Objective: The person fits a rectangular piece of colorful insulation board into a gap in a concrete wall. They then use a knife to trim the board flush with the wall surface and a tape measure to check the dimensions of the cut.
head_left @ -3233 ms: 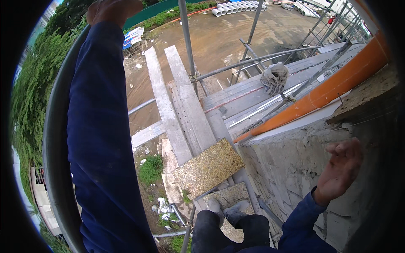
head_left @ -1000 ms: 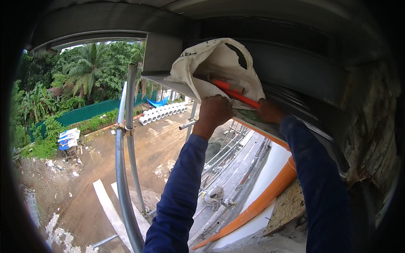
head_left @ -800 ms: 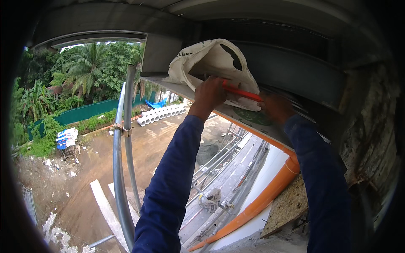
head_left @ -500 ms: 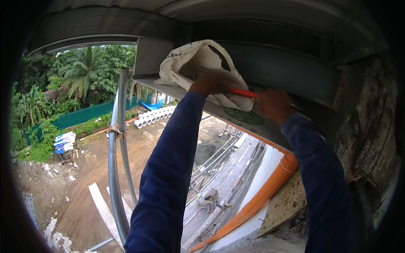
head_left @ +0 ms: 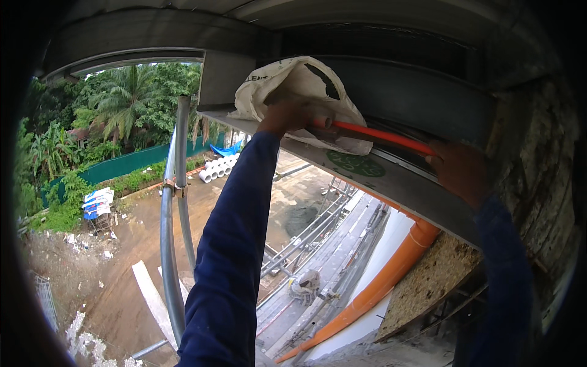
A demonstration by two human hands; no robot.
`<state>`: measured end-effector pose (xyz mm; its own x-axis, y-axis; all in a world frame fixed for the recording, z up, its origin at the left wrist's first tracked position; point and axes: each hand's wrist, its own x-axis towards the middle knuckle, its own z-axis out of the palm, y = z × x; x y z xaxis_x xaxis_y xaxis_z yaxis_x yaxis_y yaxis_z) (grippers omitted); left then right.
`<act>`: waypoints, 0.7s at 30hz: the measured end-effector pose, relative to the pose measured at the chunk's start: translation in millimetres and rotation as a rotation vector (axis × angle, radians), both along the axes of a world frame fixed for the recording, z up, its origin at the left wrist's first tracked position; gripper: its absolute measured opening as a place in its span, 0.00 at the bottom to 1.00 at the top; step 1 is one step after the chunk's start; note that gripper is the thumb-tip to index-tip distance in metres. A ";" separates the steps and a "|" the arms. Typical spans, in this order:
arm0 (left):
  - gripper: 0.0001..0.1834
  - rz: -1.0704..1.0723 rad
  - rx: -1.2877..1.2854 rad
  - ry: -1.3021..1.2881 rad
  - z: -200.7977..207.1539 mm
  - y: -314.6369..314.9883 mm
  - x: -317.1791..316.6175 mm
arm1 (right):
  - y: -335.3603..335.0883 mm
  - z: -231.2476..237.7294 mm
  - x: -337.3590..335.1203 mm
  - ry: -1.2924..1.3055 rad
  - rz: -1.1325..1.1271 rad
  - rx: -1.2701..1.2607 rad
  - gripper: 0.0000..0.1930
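Note:
A bright orange strip [head_left: 382, 136] stretches between my two hands along a grey metal ledge [head_left: 416, 183]. My left hand [head_left: 286, 116] is closed at the mouth of a white woven sack [head_left: 348, 137], by the strip's left end. A small rounded brownish piece [head_left: 323, 122] shows beside those fingers; whether it is a roll cannot be made out. My right hand [head_left: 461, 171] pinches the strip's right end with thumb and fingers. The sack lies open on the ledge, its inside partly hidden by my left hand.
A steel beam [head_left: 416, 98] runs behind the ledge. Upright scaffold pipes [head_left: 182, 144] stand at the left. Below are a scaffold walkway [head_left: 324, 251], a large orange pipe [head_left: 379, 284] and muddy ground [head_left: 137, 238] far down. A rough wall [head_left: 532, 165] rises at the right.
My right hand has moved right and slightly down, away from my left. A longer length of the orange strip shows between them. My left hand has shifted slightly left.

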<state>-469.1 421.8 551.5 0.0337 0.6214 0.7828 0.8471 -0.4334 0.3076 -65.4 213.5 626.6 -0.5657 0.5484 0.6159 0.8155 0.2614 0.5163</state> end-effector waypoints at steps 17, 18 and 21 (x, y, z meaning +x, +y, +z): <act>0.27 -0.345 0.566 0.153 -1.0 -140.4 89.1 | -153.8 57.0 73.2 0.115 -0.039 0.000 0.20; 0.27 -0.342 0.567 0.129 0.7 -154.3 88.1 | -154.6 64.1 79.9 0.013 -0.010 0.050 0.21; 0.24 -0.136 0.680 0.215 1.9 -196.7 81.8 | -134.7 63.2 87.8 -0.233 -0.024 0.188 0.25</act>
